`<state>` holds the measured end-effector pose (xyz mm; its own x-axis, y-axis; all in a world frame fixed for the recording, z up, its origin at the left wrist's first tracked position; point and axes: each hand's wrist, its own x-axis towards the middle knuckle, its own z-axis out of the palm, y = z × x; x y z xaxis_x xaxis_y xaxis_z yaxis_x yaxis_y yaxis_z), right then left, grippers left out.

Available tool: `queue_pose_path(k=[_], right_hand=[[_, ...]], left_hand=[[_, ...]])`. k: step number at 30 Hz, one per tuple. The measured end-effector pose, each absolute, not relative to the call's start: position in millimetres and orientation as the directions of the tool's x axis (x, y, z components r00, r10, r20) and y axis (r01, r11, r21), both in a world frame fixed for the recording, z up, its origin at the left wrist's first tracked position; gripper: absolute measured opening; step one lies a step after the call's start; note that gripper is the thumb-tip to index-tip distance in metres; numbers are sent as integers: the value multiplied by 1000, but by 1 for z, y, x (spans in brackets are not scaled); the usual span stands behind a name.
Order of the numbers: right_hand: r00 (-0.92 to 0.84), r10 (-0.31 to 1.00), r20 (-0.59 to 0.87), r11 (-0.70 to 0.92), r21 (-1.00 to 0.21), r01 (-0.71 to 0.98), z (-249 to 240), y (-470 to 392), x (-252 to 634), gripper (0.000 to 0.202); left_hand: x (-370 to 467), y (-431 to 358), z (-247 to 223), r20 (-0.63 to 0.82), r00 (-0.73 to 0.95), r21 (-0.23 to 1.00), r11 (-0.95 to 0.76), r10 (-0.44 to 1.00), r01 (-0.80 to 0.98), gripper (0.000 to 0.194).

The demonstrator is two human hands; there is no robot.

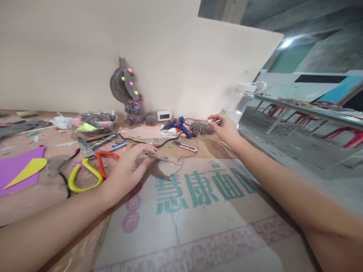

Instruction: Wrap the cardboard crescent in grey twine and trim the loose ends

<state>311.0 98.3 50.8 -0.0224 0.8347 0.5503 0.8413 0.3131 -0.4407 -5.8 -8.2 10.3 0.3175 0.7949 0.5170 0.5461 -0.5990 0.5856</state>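
Note:
My left hand (133,166) is closed in a pinch on a thin grey yarn-wrapped piece (162,158), held just above the printed sheet (215,226). From its far end a loose grey strand curls off toward the skein of grey yarn (202,127). Just right of that skein is my right hand (225,128), its thumb and fingertips pressed together. A small whitish bit shows at those fingertips, too small to name. Between the hands lie a blue glue gun (179,125) and a pink utility knife (185,147).
Scissors (86,172) with yellow and red handles lie left of my left hand, beside purple and yellow sheets (27,170). Behind are a bowl of scraps (95,124), a white digital timer (164,115), a grey pompom-trimmed ornament (127,87) and a clear plastic jug (242,100).

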Motion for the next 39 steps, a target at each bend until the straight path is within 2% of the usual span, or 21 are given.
queue_pose_path(k=[3, 5, 8, 11, 13, 18, 20, 23, 25, 27, 30, 35, 37, 39], right_hand=[[-174, 878, 445, 373, -412, 831, 50, 89, 298, 30], [-345, 856, 386, 472, -310, 825, 45, 78, 283, 31], [-510, 807, 300, 561, -116, 820, 36, 63, 263, 29], [-579, 786, 216, 588, 23, 808, 31, 56, 254, 27], [-585, 786, 200, 586, 60, 808, 28, 57, 254, 29], [-492, 813, 311, 540, -84, 838, 24, 67, 261, 27], [-421, 813, 402, 509, -138, 850, 25, 72, 266, 30], [-295, 737, 608, 538, -264, 801, 35, 73, 269, 34], [-242, 692, 681, 598, -351, 720, 42, 67, 265, 32], [-258, 705, 661, 633, -421, 649, 48, 55, 257, 30], [-312, 771, 556, 610, -501, 614, 48, 38, 243, 26], [-338, 836, 432, 546, -600, 584, 34, 29, 235, 18], [-377, 829, 413, 559, -584, 588, 28, 31, 235, 12], [-394, 819, 417, 571, -524, 632, 24, 35, 236, 15]], left_hand=[[-5, -8, 9, 439, 318, 642, -541, 840, 543, 18], [-4, -9, 10, 421, 319, 665, -528, 849, 529, 19], [-3, -11, 11, 415, 312, 681, -519, 855, 516, 21], [-3, -13, 12, 436, 304, 654, -531, 847, 539, 20], [-3, -14, 12, 456, 301, 638, -544, 837, 545, 19], [-5, -17, 12, 447, 255, 671, -510, 857, 538, 20], [-5, -18, 11, 436, 226, 687, -485, 871, 541, 22], [-5, -17, 10, 438, 222, 697, -485, 871, 528, 22], [-5, -16, 9, 440, 221, 708, -488, 870, 511, 22], [-5, -15, 10, 451, 210, 712, -492, 867, 501, 20], [-4, -14, 11, 512, 203, 673, -537, 835, 508, 17], [-6, -13, 16, 626, 279, 561, -670, 728, 486, 32], [-6, -13, 17, 647, 293, 521, -689, 704, 504, 33], [-6, -13, 17, 651, 289, 495, -681, 702, 539, 33]])
